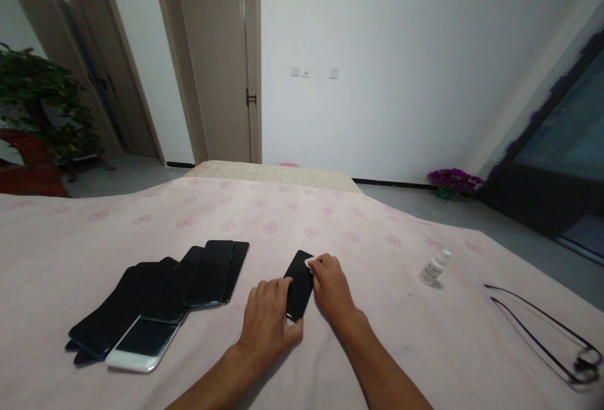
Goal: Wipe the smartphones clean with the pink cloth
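on cloth [377,347]: one phone [299,287], long axis pointing away, between left hand [265,314], grasping its near end, and right hand [334,290], pinching pad [309,262] at far right corner.

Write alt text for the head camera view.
Two hands work at a black phone on a pink cloth: the left hand steadies it, the right hand holds a small pink pad. Overlapping phones lie left; a spray bottle and glasses right.
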Tool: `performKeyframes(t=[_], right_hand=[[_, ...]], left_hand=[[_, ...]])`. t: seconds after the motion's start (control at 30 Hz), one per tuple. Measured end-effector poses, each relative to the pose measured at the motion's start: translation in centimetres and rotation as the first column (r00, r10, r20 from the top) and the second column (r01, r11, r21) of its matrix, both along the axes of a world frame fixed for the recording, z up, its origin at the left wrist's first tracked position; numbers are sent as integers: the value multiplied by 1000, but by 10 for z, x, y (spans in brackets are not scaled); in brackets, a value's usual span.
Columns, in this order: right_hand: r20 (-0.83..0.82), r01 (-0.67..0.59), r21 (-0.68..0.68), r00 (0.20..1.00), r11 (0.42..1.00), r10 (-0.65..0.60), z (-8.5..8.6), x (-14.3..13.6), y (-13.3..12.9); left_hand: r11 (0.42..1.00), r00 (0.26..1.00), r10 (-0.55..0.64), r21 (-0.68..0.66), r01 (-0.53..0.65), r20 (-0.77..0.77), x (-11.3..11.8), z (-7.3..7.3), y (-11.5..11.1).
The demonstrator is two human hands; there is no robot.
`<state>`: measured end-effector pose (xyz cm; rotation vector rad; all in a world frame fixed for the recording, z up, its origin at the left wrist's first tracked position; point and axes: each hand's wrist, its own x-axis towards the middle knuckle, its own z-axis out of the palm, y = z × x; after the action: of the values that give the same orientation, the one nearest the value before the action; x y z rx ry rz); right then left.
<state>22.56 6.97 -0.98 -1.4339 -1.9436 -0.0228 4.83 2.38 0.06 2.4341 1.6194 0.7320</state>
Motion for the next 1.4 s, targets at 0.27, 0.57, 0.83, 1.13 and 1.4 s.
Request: performKeyframes(t=[0.27, 0.57, 0.83, 1.13, 1.4], right_hand=[[18, -246, -43, 969, 968, 247, 7, -6, -11], [29, -1, -2, 1000, 1000, 2, 1, 3, 6], [-140, -273, 62, 950, 960, 279, 7, -6, 1], [-833, 190, -61, 531, 980, -154, -4, 11, 20], [-854, 104, -99, 501, 990, -138, -2, -6, 17]], left_hand=[[1000, 1000, -23, -12, 23, -22, -7, 7, -3], [997, 992, -74, 7, 75, -103, -9, 2, -13], [996, 973, -88, 10, 92, -213, -10, 9, -14], [994, 994, 28, -105, -17, 108, -32, 6, 11], [903, 810, 146, -411, 126, 568, -28, 5, 7]])
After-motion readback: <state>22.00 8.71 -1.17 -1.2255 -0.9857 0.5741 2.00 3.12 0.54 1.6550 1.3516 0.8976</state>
